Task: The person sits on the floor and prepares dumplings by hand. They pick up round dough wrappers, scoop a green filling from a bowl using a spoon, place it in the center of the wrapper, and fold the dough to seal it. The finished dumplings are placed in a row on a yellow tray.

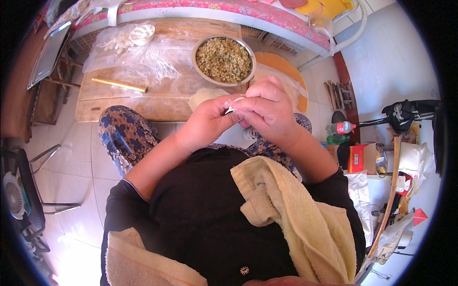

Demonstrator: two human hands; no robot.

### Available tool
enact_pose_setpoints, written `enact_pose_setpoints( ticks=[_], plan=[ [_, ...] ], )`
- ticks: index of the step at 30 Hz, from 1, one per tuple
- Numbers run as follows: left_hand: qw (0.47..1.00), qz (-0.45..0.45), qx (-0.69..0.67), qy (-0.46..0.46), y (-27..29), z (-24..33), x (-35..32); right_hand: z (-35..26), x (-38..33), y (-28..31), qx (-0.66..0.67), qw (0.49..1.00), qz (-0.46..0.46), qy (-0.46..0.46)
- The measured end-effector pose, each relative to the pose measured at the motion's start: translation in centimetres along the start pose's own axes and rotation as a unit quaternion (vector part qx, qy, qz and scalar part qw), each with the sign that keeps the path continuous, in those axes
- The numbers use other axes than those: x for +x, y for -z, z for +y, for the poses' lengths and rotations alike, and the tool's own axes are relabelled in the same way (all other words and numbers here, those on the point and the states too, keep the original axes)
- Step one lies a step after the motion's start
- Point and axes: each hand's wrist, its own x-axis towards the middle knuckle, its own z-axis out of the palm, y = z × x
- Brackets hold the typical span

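In front of my lap, both hands meet around a small piece of white dough (232, 109), most of it hidden by my fingers; it looks like a dumpling being pinched at its edge. My left hand (208, 117) curls round it from the left. With thumb and fingers pressed together, my right hand (273, 110) grips its edge from the other side. Just beyond my left hand, pale flat dough wrappers (202, 97) lie at the near edge of the wooden board (95, 102). A metal bowl (195, 59) full of chopped greenish-brown filling (224, 58) stands behind the hands.
A brass-coloured rolling pin (119, 85) lies at the board's left. Behind it, small dough pieces (116, 43) and a bowl of flour (142, 35) rest on floury plastic sheeting. To the right is a round tray (299, 78). Bottles (340, 127) stand on the floor beyond my right arm.
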Motion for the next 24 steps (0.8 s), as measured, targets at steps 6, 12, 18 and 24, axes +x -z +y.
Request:
enact_pose_setpoints(
  ticks=[6, 12, 18, 24],
  plan=[
    [0.991, 0.012, -0.133, 0.028, -1.0, 0.7, 0.1, -0.6, -0.3, 0.3, -0.02, 1.0, 0.016, 0.001],
    [1.0, 0.011, 0.008, 0.012, -0.3, -0.3, 0.2, -1.1, 1.5, 0.7, -0.061, 0.998, -0.008, 0.014],
    [0.997, 0.007, 0.035, 0.071, -0.4, 0.2, 0.2, 1.2, -0.7, -0.3, 0.049, 0.992, -0.113, -0.011],
    [0.998, 0.058, 0.008, 0.015, -0.7, -0.9, 0.7, 0.9, -0.4, -0.1, 0.056, 0.995, -0.065, -0.048]
  ],
)
